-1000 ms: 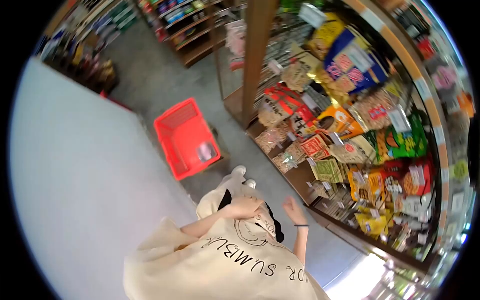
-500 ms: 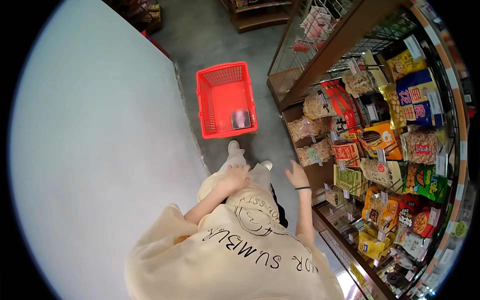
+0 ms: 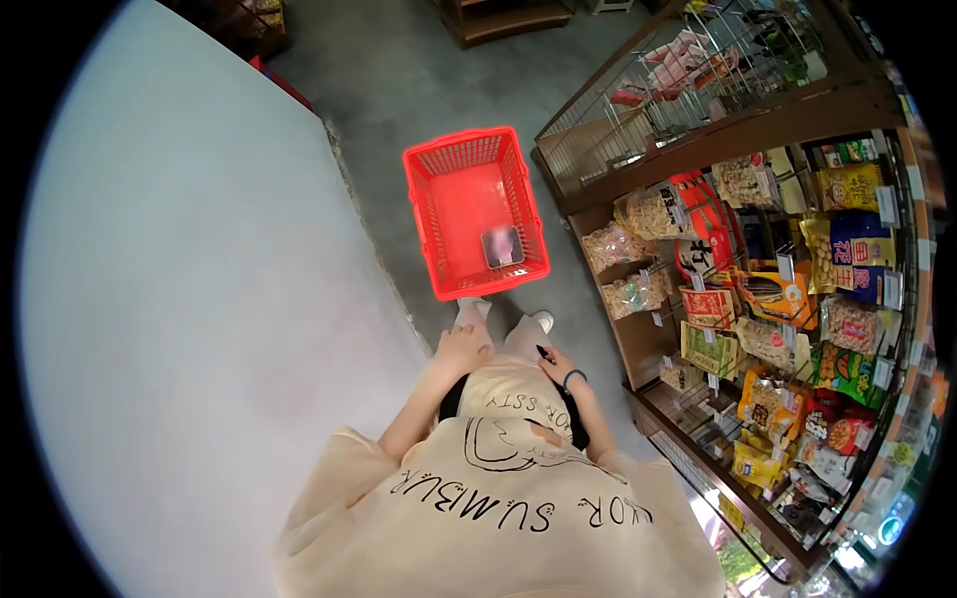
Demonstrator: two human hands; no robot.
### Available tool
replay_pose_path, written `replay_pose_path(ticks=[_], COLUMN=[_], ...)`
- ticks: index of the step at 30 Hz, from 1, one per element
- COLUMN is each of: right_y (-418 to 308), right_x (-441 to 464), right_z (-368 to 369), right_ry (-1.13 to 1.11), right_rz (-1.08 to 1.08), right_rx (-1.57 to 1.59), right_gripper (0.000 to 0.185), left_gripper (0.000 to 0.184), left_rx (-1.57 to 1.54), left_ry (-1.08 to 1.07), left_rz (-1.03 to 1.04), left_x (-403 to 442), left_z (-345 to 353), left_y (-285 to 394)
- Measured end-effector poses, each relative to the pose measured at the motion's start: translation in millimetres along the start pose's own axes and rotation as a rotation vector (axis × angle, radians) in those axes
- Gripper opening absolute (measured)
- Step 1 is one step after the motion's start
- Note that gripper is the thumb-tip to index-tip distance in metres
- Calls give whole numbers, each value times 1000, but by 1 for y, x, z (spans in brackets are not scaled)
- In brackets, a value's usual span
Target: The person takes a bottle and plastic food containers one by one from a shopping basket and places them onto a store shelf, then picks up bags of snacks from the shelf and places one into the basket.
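My left hand (image 3: 462, 351) rests on my left thigh, its fingers stretched out and nothing in it. My right hand (image 3: 560, 367) wears a dark blue wristband and lies against my right thigh, fingers apart. A small black patch shows by its fingertips; whether it is part of the trousers or a separate thing, I cannot tell. Just beyond my feet a red plastic shopping basket (image 3: 454, 214) stands on the floor, touched by neither hand. Inside, near its close right corner, lies a dark-edged rectangular item (image 3: 502, 247) with a blurred pinkish middle.
On the right, brown store shelves (image 3: 738, 112) hold several snack bags, among them a blue and yellow bag (image 3: 847, 257) and a green bag (image 3: 849, 371). A pale wall (image 3: 209, 299) runs along the left. Grey floor (image 3: 399, 80) stretches ahead to another brown shelf (image 3: 508, 20).
My right hand has come in from beside the shelves to my right thigh. My left hand has shifted slightly left. The view has turned, so basket and shelves sit differently.
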State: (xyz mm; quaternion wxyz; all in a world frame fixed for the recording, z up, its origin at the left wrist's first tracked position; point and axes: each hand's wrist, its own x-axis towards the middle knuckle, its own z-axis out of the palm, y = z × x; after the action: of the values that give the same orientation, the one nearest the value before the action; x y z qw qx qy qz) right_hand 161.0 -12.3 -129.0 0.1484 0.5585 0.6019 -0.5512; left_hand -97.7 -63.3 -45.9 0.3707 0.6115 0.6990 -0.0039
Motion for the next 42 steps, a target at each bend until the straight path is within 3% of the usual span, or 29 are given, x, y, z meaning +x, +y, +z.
replay_pose_path(ticks=[8, 12, 14, 18, 22, 25, 27, 29, 32, 36, 38, 42], right_y=[-39, -71, -68, -106, -110, -102, -92, -89, -81, -65, -72, -74], right_x=[46, 76, 108, 127, 167, 199, 221, 242, 265, 296, 291, 282], right_z=[6, -8, -7, -25, -30, -30, -24, -23, -13, 7, 7, 10], right_ry=[137, 91, 170, 375, 369, 347, 268, 232, 146, 275, 285, 248], right_rz=[-129, -59, -119, -217, -114, -21, 15, 55, 112, 3, 23, 63], right_rx=[35, 40, -118, -60, 133, 75, 230, 116, 100, 173, 148, 122], right_gripper=[38, 32, 27, 24, 25, 27, 30, 34, 51, 62, 63, 70], left_gripper=[51, 51, 50, 50, 44, 41, 40, 39, 37, 36, 36, 37], left_rx=[-64, -164, -255, -269, -274, -294, -343, -708, -881, -865, -929, -983], left_ry=[-116, -162, -107, -73, 10, 50, 76, 22, -29, -97, 24, 29], left_rz=[-109, -131, -114, -142, -78, -95, -131, -240, -344, -495, -484, -583], left_x=[9, 21, 28, 48, 90, 131, 154, 185, 205, 225, 231, 243], left_z=[1, 5, 5, -1, 8, 15, 32, 64, 76, 87, 112, 126], left_y=[-32, -32, -40, -48, -58, -68, -80, -102, -111, -119, -131, -141])
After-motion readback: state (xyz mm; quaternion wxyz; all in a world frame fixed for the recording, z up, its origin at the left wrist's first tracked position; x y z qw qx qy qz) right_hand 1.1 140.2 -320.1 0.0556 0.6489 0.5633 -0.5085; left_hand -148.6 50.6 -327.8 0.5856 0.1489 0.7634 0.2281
